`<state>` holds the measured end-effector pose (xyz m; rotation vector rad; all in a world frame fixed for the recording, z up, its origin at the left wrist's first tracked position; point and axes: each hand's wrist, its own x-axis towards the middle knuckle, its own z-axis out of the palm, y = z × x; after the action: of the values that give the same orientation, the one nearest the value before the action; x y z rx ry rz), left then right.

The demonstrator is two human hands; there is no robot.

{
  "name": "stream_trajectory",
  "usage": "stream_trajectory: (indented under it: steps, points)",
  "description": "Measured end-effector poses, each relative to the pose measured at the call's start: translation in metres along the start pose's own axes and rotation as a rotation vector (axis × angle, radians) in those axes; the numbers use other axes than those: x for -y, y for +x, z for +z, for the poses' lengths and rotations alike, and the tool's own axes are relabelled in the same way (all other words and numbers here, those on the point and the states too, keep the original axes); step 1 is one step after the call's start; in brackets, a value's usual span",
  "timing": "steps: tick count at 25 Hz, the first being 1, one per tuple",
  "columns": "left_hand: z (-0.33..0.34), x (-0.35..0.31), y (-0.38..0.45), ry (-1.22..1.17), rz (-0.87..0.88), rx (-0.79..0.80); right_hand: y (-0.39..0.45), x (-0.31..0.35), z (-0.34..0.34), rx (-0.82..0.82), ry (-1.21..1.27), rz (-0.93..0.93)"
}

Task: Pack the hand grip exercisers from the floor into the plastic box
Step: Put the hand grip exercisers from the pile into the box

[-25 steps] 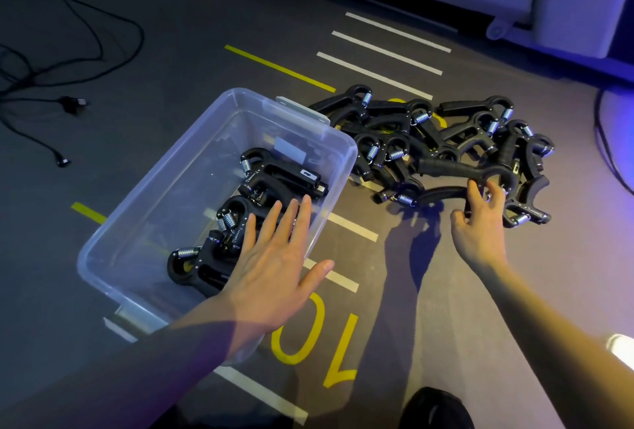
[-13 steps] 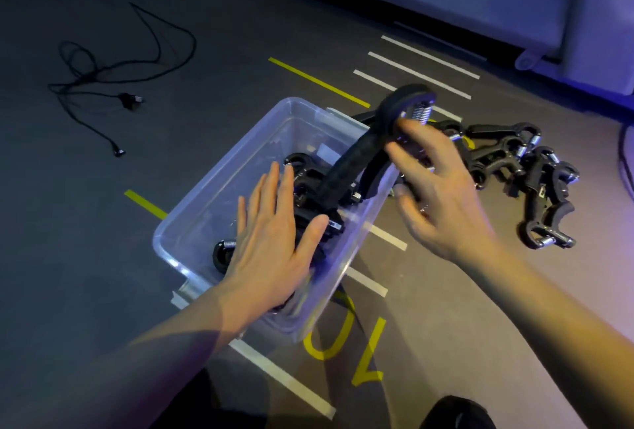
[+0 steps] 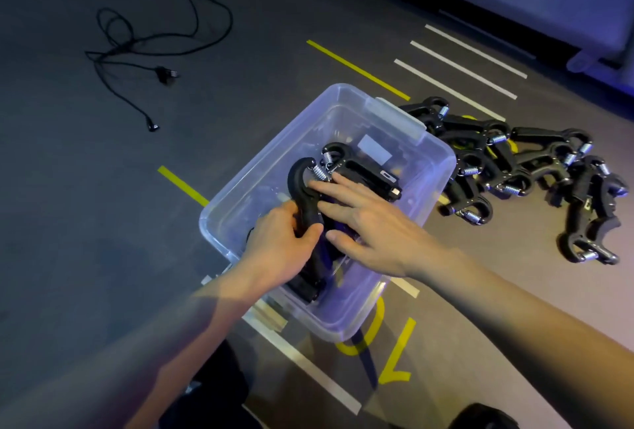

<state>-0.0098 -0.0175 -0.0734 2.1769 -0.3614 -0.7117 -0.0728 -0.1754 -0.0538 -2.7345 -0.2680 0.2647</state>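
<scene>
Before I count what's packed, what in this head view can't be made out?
- Exercisers low in the plastic box: the left hand and right hand cover them, so no count.
- Label on the box floor: too small to read.
- Floor pile of exercisers: overlapping, exact number unclear.
- Dark object at the bottom edge: cut off.

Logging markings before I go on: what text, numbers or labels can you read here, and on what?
"10" in yellow paint on the floor, seen upside down, its zero partly under the plastic box.
White label in the box: blank or too blurred to read.
Small plate on an exerciser in the box: too small to read.
Nothing else legible.
</scene>
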Motion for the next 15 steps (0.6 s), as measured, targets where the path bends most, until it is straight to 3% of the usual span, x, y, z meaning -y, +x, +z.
stream_trajectory:
  steps: [3,5,10,15]
  points:
    - [-0.004,-0.005,0.003,-0.264,-0.147,-0.066,-0.007,0.015,0.001,-0.13,0.19,0.137]
    - [-0.006,-0.009,0.005,-0.38,-0.204,-0.107,-0.016,0.024,0.001,-0.123,0.242,0.128]
    - [-0.003,-0.015,0.003,-0.468,-0.244,-0.139,-0.027,0.034,0.011,0.003,0.278,0.128]
    - [0.003,-0.011,0.003,-0.392,-0.208,-0.125,-0.017,0.038,0.017,-0.089,0.248,0.198]
